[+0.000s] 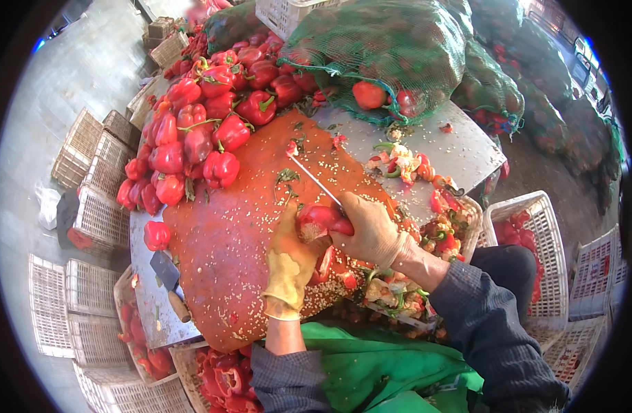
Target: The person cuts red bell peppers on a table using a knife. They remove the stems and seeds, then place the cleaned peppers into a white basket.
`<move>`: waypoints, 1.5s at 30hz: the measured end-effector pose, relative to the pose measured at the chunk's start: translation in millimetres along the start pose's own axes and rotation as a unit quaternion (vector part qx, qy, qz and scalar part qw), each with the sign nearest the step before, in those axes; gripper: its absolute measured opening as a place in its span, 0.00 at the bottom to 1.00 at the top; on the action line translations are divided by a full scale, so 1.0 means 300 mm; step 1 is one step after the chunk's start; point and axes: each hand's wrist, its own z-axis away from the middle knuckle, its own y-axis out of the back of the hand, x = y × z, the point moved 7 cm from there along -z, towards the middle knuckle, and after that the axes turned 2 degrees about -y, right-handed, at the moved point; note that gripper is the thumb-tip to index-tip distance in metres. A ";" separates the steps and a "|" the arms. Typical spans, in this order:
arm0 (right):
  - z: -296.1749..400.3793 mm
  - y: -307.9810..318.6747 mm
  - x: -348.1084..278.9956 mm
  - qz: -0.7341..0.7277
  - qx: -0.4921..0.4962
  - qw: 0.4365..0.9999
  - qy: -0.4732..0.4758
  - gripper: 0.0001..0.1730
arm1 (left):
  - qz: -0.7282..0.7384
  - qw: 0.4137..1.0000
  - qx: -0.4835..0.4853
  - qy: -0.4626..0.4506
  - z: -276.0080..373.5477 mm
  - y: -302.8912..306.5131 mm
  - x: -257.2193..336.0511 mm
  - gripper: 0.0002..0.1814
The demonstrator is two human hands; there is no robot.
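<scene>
My left hand (290, 258), in a stained yellow glove, holds a red bell pepper (318, 219) above an orange-red board strewn with seeds (218, 268). My right hand (367, 227), in a tan glove, closes on a knife (316, 178) and also touches the pepper. The thin blade points up and left, with a red scrap near its tip. A cut piece of red pepper (323, 266) lies just below my hands. Whole red bell peppers (169, 157) are heaped on the board's far left. How much of the knife's handle lies inside my right hand is hidden.
A cleaver (165, 269) with a wooden handle lies at the left edge of the metal table (450, 149). Green mesh sacks (383, 46) of peppers stand at the back. Crates of trimmings (470, 222) and red peppers (548, 253) are on the right; cut peppers (225, 382) fill a crate below.
</scene>
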 end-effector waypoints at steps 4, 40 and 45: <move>0.031 0.005 -0.044 0.016 0.004 0.999 0.038 0.19 | -0.076 0.990 -0.040 0.110 -0.018 -0.016 -0.002 0.29; 0.328 0.581 0.287 -0.155 0.196 0.950 -0.188 0.18 | -0.149 0.987 -0.067 0.012 -0.009 -0.016 0.038 0.36; 0.346 0.544 0.227 -0.117 0.185 0.954 -0.204 0.17 | -0.257 0.923 0.100 -0.269 0.036 -0.046 0.288 0.36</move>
